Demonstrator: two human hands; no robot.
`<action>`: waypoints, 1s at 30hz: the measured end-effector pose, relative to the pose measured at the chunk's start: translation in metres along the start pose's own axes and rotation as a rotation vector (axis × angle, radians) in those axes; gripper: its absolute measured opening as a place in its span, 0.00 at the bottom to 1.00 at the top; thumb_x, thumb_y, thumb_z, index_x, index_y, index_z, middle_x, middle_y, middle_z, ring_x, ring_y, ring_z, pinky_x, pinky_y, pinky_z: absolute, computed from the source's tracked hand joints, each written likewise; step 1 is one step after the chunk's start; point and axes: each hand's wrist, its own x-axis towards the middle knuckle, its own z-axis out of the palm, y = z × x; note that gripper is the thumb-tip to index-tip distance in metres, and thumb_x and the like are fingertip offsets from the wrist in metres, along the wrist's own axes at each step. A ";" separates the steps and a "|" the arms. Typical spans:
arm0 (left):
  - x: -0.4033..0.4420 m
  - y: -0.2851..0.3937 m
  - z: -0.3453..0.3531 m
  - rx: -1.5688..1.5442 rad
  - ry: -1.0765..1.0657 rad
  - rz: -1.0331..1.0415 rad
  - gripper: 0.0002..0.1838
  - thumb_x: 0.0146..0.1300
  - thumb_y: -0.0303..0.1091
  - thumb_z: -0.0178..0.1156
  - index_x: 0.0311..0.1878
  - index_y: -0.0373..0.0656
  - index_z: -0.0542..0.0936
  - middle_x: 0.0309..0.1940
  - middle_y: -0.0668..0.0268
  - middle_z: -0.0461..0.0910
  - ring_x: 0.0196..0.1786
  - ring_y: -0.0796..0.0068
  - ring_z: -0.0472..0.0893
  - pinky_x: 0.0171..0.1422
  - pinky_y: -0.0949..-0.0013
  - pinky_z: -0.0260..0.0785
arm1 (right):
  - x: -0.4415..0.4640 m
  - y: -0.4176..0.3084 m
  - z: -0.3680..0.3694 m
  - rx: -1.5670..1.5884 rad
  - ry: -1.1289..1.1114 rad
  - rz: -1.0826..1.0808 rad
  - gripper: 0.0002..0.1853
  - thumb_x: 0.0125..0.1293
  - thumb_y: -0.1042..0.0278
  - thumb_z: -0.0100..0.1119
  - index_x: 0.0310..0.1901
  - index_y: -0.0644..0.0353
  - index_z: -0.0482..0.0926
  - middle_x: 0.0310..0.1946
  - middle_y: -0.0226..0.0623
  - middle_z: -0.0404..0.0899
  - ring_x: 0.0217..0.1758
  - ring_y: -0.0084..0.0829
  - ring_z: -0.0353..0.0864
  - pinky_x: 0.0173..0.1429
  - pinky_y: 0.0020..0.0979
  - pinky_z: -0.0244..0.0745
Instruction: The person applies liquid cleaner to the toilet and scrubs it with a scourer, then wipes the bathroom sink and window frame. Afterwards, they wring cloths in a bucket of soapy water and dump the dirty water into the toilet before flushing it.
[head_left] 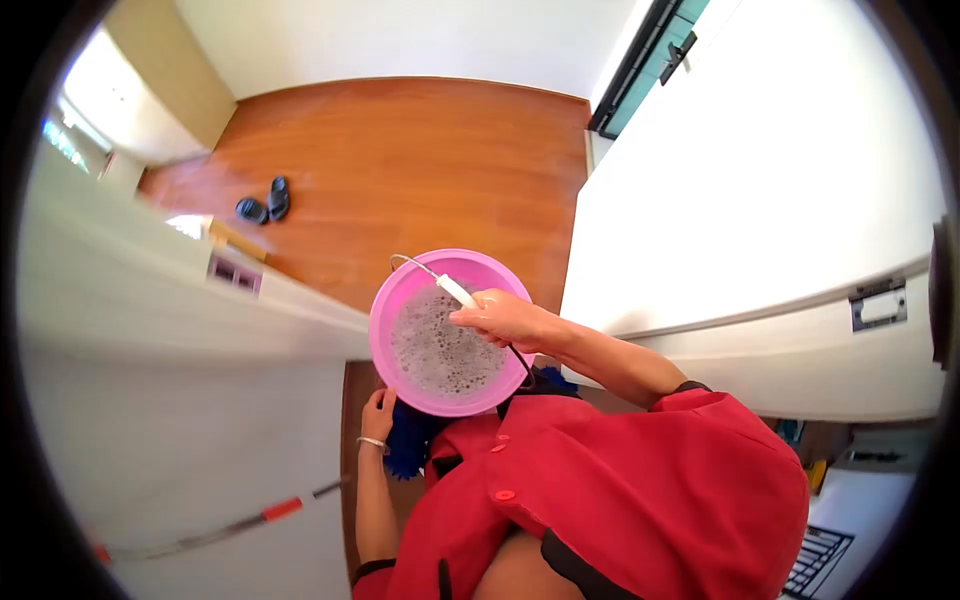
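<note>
A pink bucket [455,406] of foamy, greyish water is in front of me, at the middle of the head view. My right hand [500,318] is closed around the white grip [456,291] of the bucket's wire handle, above the foam. At the bucket's lower left edge, my left hand [378,415] has its fingers bent against the rim, partly hidden. Shaggy blue material [406,440] lies beside that hand, below the bucket. More blue shag shows at the bucket's lower right; whether the two are joined is hidden.
An open white door [740,190] stands close on the right, with a white wall edge [300,310] on the left. Beyond the doorway is brown wood floor [420,150] with a pair of dark slippers [266,203]. A red-banded pole [282,508] shows at lower left.
</note>
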 end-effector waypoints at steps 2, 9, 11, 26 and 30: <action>0.092 0.038 -0.003 -0.160 -0.099 0.090 0.22 0.57 0.46 0.54 0.39 0.33 0.76 0.33 0.63 0.77 0.38 0.77 0.73 0.45 0.73 0.64 | 0.038 -0.057 -0.045 0.115 -0.020 -0.032 0.13 0.57 0.59 0.55 0.26 0.55 0.63 0.15 0.19 0.55 0.13 0.12 0.50 0.15 0.17 0.44; 0.353 0.301 0.056 -0.092 -0.163 0.195 0.16 0.46 0.34 0.61 0.36 0.33 0.78 0.27 0.65 0.79 0.32 0.79 0.75 0.40 0.74 0.67 | 0.178 -0.232 -0.264 -0.176 0.175 -0.202 0.16 0.54 0.57 0.59 0.30 0.61 0.67 0.18 0.26 0.65 0.19 0.18 0.62 0.21 0.22 0.57; 0.439 0.371 0.084 -0.034 -0.124 0.218 0.16 0.44 0.33 0.60 0.35 0.31 0.78 0.27 0.64 0.79 0.32 0.78 0.75 0.40 0.74 0.67 | 0.225 -0.282 -0.343 -0.240 0.210 -0.297 0.18 0.53 0.55 0.59 0.28 0.62 0.69 0.19 0.30 0.67 0.23 0.22 0.66 0.24 0.26 0.60; 0.935 0.881 0.413 0.155 -0.479 0.459 0.16 0.43 0.36 0.60 0.32 0.32 0.78 0.26 0.61 0.79 0.31 0.75 0.77 0.37 0.71 0.68 | 0.355 -0.544 -0.922 -0.024 0.753 -0.236 0.16 0.54 0.57 0.57 0.25 0.60 0.66 0.17 0.29 0.66 0.20 0.20 0.64 0.23 0.25 0.58; 1.025 1.013 0.539 0.264 -0.635 0.466 0.17 0.43 0.38 0.60 0.32 0.34 0.79 0.24 0.60 0.79 0.29 0.75 0.78 0.36 0.72 0.68 | 0.354 -0.583 -1.095 0.124 0.875 -0.167 0.17 0.51 0.57 0.55 0.23 0.64 0.67 0.14 0.37 0.68 0.18 0.28 0.68 0.24 0.31 0.63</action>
